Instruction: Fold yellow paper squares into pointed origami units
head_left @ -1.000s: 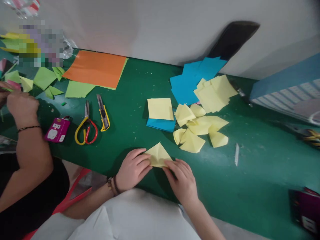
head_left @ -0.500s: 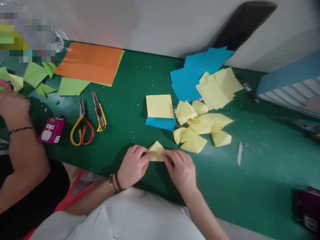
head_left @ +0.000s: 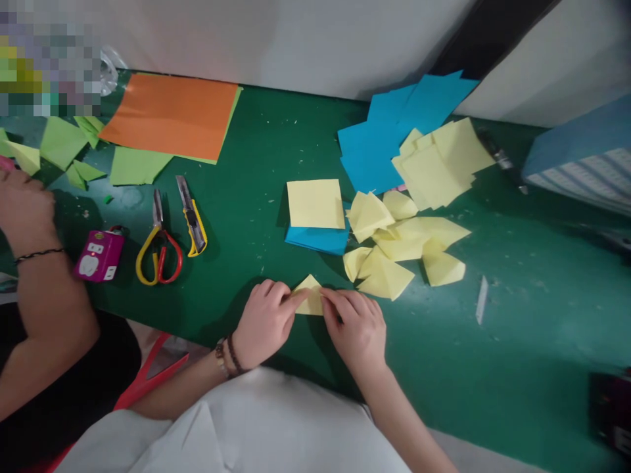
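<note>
Near the front edge of the green table, a small yellow sheet of paper [head_left: 309, 302] is folded to a point at its top. My left hand [head_left: 263, 322] grips its left side, with the index finger lying across the paper. On the right side, the thumb and fingers of my right hand [head_left: 355, 327] pinch the paper's edge. Just beyond sits a stack of square yellow paper [head_left: 315, 203] on blue paper [head_left: 315, 240]. Several folded yellow pieces [head_left: 389, 272] lie in a loose heap to the right of that stack.
Left of my hands are scissors [head_left: 158, 249], a yellow utility knife [head_left: 193, 220] and a purple box [head_left: 101, 255]. A co-worker's arm [head_left: 37, 263] rests at far left. Orange sheets [head_left: 172, 115], blue sheets [head_left: 374, 151] and yellow squares [head_left: 438, 167] lie toward the wall.
The camera view has shifted slightly. Both hands stay on the folded yellow paper in nearly the same pose, and the things on the table keep their places.
</note>
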Demonstrator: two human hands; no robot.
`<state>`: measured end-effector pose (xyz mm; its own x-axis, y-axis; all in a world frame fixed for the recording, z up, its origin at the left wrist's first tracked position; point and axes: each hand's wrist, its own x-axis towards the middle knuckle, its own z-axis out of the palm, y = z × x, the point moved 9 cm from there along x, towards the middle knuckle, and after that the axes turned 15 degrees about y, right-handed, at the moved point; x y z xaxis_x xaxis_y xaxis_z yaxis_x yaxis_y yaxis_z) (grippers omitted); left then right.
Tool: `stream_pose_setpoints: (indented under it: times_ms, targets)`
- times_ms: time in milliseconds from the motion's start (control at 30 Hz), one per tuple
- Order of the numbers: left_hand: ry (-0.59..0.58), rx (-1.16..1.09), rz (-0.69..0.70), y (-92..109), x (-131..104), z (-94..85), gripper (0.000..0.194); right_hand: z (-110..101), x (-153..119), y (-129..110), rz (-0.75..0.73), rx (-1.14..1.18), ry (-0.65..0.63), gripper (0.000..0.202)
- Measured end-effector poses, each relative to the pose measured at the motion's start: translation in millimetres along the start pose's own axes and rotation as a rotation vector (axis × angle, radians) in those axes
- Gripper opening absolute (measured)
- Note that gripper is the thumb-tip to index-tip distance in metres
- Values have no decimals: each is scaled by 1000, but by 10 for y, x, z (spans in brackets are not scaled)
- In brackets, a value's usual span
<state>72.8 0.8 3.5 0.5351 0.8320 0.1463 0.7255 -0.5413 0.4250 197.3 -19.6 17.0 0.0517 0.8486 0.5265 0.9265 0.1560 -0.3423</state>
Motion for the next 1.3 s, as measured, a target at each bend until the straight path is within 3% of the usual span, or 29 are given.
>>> stream_pose_setpoints:
  times_ms: [300, 1033, 1300]
  targets:
    - [-75, 92, 17, 26, 77, 17, 50, 2, -2, 1, -1, 0, -3, 13]
    - [-92, 174, 41, 57, 84, 9, 47, -3, 8, -3, 7, 6, -2, 14]
    - [-127, 271, 252, 179, 54, 59, 45, -11, 6, -1, 10, 13, -1, 15]
